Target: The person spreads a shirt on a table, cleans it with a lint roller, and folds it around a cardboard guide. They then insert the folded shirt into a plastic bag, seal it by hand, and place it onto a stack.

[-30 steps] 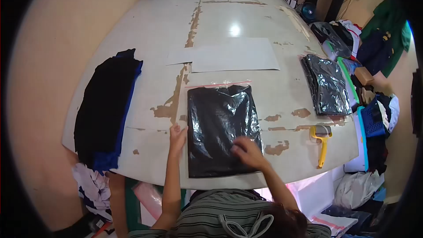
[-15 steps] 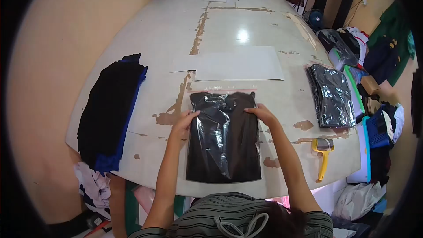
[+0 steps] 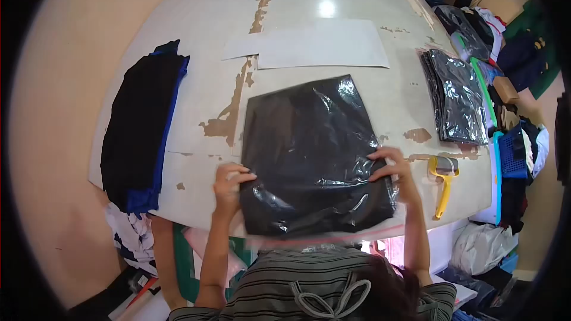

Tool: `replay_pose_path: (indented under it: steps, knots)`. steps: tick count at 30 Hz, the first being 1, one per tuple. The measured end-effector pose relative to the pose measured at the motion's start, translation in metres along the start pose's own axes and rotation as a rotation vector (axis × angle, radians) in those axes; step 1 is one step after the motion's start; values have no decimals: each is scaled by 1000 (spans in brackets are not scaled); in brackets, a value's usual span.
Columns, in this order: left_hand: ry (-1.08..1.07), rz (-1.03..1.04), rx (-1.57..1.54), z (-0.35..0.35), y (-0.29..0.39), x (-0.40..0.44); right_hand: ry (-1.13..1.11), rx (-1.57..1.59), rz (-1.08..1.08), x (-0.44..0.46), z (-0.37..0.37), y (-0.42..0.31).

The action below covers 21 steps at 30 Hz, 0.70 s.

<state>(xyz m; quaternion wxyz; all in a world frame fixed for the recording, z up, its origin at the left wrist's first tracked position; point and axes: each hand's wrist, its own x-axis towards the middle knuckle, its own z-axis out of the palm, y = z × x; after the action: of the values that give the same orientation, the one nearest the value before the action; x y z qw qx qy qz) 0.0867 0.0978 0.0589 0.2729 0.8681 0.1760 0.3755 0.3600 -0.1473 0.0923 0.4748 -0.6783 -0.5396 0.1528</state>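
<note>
A clear plastic bag with a folded black garment inside [image 3: 306, 148] lies at the near edge of the table, its surface shiny and creased. Its pinkish edge strip points toward my body and looks blurred. My left hand [image 3: 229, 187] pinches the bag's left side, fingertips on the plastic. On the opposite side my right hand [image 3: 392, 169] grips the edge, with thumb and fingers bent over it. To the right of that hand a yellow-handled lint roller [image 3: 442, 184] rests on the table.
Black and blue folded garments [image 3: 140, 131] are piled on the left. At right sits a stack of bagged dark garments [image 3: 457, 98]. A white sheet [image 3: 324, 44] lies beyond the bag on the worn table [image 3: 202, 101]. A blue basket [image 3: 514, 151] stands past the right edge.
The bag has been turned round: its pinkish edge, at the far side before, is now nearest me. Both hands have stayed on its sides. My view has tipped downward.
</note>
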Motion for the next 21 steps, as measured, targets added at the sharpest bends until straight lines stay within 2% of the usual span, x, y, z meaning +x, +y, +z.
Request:
replay_pose_path:
  steps: [2, 4, 5, 8, 9, 12, 14, 15, 17, 18, 20, 21]
  knots:
    - [-83, 49, 68, 27, -27, -43, -58, -317, -34, -30, 25, 28]
    - [-233, 76, 77, 32, -22, -59, -36, -218, 28, -67, 54, 55]
    - [-279, 65, 49, 35, -31, -74, -26, -219, -22, -84, 62, 70]
    - [-280, 116, 97, 30, -31, -75, 110, -262, 5, -87, 65, 62]
    - [-312, 102, 88, 27, -32, -73, 21, -397, 9, -84, 56, 59]
    - [-453, 77, 157, 17, -23, -52, -126, -533, -38, -66, 46, 66]
    - [-610, 111, 124, 17, -33, -43, -286, -441, -22, -57, 43, 74]
    - [-611, 76, 56, 22, -45, -44, -299, -358, -44, -52, 41, 81]
    - [-684, -49, -17, 17, -45, -30, -315, -185, 334, -42, 33, 79]
    - [-625, -257, -85, 19, -40, -19, -247, -84, 294, -34, 30, 89]
    - [-512, -707, -205, 33, -54, -12, -207, 3, 355, -13, 26, 103]
    - [-313, -327, -277, 50, -79, -22, -121, 57, 347, -9, 32, 107]
